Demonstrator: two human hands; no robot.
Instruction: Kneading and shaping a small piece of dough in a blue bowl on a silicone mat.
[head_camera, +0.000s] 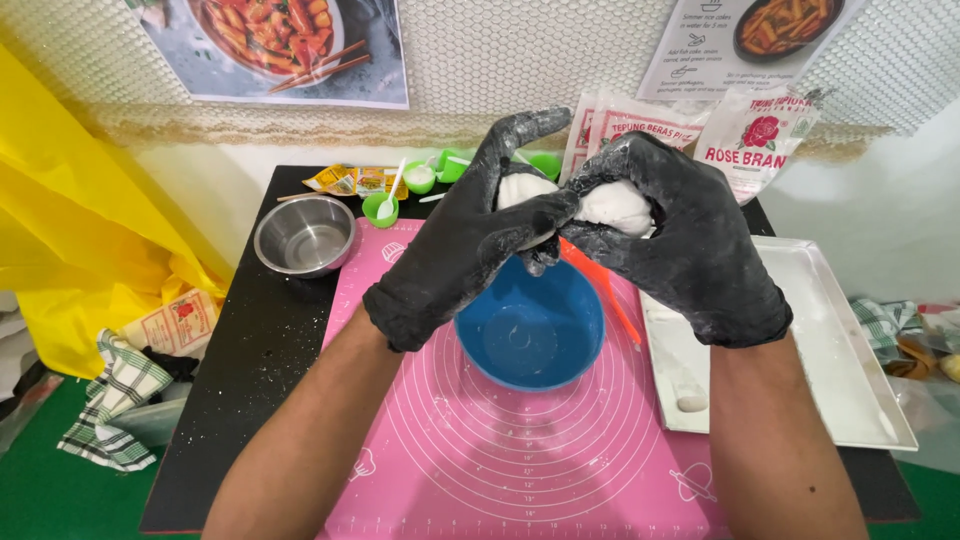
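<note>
Both hands wore black gloves dusted with white flour. Left hand (470, 235) and right hand (680, 240) were raised together above the blue bowl (530, 335), each grip clamped on the white dough lump (610, 205) held between them; dough showed at the fingertips of both, partly hidden by the gloves. The bowl sat on the pink baking mat (500, 460), which lay on the black tabletop (250, 370). An orange spatula (605, 285) leaned at the bowl's right rim. A steel bowl (305, 235) stood left of the mat, small green cups (400, 195) behind it, one with a white spoon. A white tray (850, 370) lay right of the mat, floured, with small dough pieces on it. Flour bags (750, 135) leaned against the wall behind the hands. A checked cloth (115, 395) lay at far left.
</note>
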